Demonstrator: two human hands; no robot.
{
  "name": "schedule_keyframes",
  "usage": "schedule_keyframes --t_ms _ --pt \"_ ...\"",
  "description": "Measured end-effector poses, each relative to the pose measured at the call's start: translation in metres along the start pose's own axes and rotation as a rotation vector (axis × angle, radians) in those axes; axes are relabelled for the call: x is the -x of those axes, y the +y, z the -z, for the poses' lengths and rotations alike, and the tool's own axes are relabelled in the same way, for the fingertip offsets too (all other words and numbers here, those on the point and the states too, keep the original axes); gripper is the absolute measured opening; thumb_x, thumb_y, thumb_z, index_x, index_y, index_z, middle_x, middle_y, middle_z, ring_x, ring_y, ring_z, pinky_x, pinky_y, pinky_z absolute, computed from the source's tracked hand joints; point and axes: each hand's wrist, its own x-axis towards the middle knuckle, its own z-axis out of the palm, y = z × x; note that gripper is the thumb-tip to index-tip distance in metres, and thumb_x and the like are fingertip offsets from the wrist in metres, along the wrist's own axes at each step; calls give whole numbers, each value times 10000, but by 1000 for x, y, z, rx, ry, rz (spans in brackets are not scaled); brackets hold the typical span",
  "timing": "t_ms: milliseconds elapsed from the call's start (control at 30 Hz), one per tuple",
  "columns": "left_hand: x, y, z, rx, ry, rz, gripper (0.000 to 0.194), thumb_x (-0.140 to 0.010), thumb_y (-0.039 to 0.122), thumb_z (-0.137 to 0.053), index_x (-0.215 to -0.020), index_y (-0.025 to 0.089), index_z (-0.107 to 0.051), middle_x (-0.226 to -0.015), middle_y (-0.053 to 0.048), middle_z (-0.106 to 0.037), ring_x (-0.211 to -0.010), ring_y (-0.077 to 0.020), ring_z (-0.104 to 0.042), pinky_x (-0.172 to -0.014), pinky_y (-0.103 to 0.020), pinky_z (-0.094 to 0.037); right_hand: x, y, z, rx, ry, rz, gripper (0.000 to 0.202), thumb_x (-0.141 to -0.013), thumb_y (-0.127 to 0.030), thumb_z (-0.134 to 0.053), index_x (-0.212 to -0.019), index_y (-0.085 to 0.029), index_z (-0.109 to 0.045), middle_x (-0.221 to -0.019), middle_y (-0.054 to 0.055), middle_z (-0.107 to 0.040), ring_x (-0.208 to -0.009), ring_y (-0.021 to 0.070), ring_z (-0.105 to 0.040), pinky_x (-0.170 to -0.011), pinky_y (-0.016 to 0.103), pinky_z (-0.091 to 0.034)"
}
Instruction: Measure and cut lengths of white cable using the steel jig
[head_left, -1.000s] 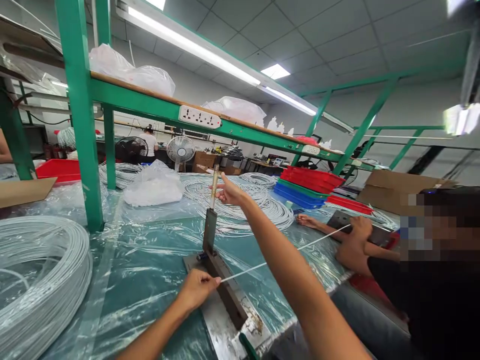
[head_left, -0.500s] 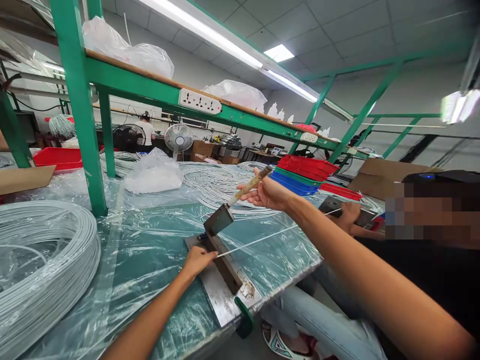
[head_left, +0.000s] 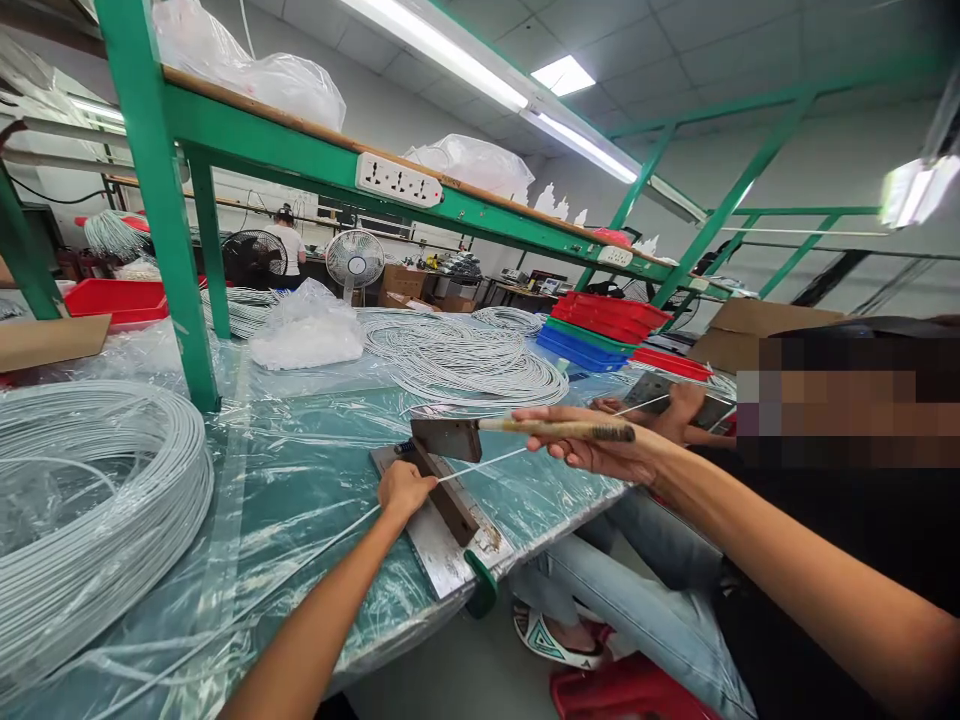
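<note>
My left hand (head_left: pixel 405 490) pinches a thin white cable (head_left: pixel 491 461) beside the dark metal bar of a lever cutter. The cable crosses that bar (head_left: pixel 456 512) and runs right toward a co-worker's hand (head_left: pixel 684 405). My right hand (head_left: pixel 607 462) is on the cutter's worn, light-coloured handle (head_left: pixel 577 430), fingers stretched beneath it and partly curled. The handle lies almost level, and its blade block (head_left: pixel 446 438) is tilted down close over the bar. A metal base plate (head_left: pixel 442 565) carries the cutter at the table edge, with a green clamp (head_left: pixel 481 585) at its near end.
A large coil of white cable (head_left: pixel 172 500) lies at the left. More loops (head_left: pixel 465 360) spread behind the cutter, near a plastic bag (head_left: pixel 307 330). Stacked red and blue trays (head_left: pixel 592 335) stand further right. A green shelf post (head_left: pixel 165 220) rises at the left; a co-worker sits right.
My right hand has swung the cutter handle down and to the right, lowering the blade block toward the bar. My left hand still pinches the cable in about the same place.
</note>
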Motion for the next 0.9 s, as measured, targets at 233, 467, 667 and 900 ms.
schedule_keyframes --t_ms 233,467,667,900 --pt "-1 0 -1 -25 3 -25 228 -647 325 -650 -514 181 -534 -506 13 -501 -543 -150 -509 -484 -238 -306 26 50 2 106 -54 -62 433 -718 -233 -652 -1129 -150 -542 -696 11 -625 -417 39 -511 -368 99 -423" --pt "1 2 -1 -40 20 -39 251 -646 310 -644 -494 187 -486 -520 13 -495 -558 -154 -506 -516 -241 -322 22 81 -11 246 6 -163 212 -713 -257 -512 -906 -173 -530 -442 -87 -390 -276 29 -325 -256 121 -211" --pt "1 1 0 -44 10 -44 274 -648 313 -642 -477 186 -469 -511 15 -480 -561 -156 -502 -518 -242 -319 17 103 -14 439 -23 -9 277 -671 -402 -555 -670 -210 -356 -385 -128 -284 -253 17 -181 -258 154 -137" --pt "3 3 -1 -7 23 -44 256 -642 276 -651 -477 184 -479 -485 28 -447 -541 -146 -477 -516 -243 -294 21 122 -14 412 -3 94 237 -660 -386 -555 -748 -183 -471 -497 -96 -296 -362 41 -186 -319 189 -191"
